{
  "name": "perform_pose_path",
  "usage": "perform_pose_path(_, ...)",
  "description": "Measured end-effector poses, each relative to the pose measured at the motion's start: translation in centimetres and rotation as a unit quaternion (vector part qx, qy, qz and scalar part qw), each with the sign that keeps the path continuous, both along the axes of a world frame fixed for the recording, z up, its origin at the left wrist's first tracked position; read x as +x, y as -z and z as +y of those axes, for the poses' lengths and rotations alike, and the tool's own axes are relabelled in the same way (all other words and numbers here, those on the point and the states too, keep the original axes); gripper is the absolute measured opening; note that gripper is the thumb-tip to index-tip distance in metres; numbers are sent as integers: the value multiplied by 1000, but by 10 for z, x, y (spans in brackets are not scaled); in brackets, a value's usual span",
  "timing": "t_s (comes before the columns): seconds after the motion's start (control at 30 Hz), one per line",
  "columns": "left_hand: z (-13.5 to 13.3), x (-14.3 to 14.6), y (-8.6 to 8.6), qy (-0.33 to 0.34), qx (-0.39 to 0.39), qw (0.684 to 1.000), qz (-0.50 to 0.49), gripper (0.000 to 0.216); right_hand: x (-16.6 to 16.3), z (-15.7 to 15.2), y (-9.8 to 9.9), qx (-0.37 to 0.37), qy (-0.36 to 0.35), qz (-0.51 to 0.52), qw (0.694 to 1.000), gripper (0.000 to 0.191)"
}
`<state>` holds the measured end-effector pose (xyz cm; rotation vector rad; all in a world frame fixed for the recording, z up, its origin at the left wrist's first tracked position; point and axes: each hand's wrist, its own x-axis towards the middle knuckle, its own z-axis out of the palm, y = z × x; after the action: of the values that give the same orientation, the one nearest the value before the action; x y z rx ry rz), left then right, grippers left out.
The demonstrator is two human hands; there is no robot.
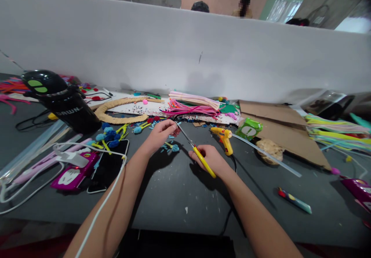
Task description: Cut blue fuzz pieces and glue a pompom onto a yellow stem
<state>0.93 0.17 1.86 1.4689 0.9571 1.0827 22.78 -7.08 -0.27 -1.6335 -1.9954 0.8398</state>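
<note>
Your two bare hands meet over the middle of a dark grey desk [171, 196]. Your right hand [210, 157] is closed around the yellow handle of a slim metal tool [199, 160], perhaps scissors, which slants away from you and to the left. Its far tip reaches your left hand [162, 132], whose thumb and fingers are drawn together; whether they pinch anything is too small to tell, and so is whether the tool's blades are apart.

Just below that meeting point, on the desk between your arms, lies a small blue pompom [175, 148] with light-blue snippets [165, 147] scattered beside it.

To your right sit a yellow glue gun [224, 136], a green object with a white exclamation mark [249, 128], a long clear stick [266, 155] lying across a round tan lump [271, 149], and a sheet of brown cardboard [307, 149]. Nearer to you on that side is a slender pen-like object [294, 200].

To your left lie a phone [113, 169], a magenta case [78, 175] with a white plug [74, 158] on it, and a cluster of blue pompoms [111, 135]. Behind them stands a black bottle marked DAWN [63, 107], leaning in view.

At the far side are an open tan ring [121, 105] and bundled pink stems [194, 109], before a white partition [139, 45].
</note>
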Motion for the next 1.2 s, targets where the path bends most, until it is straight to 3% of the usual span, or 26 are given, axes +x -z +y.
perform_pose_path(1.2,3,-4,4,16,-10,1000,-25,24,-9,0,1,16,15,-18,1000,37)
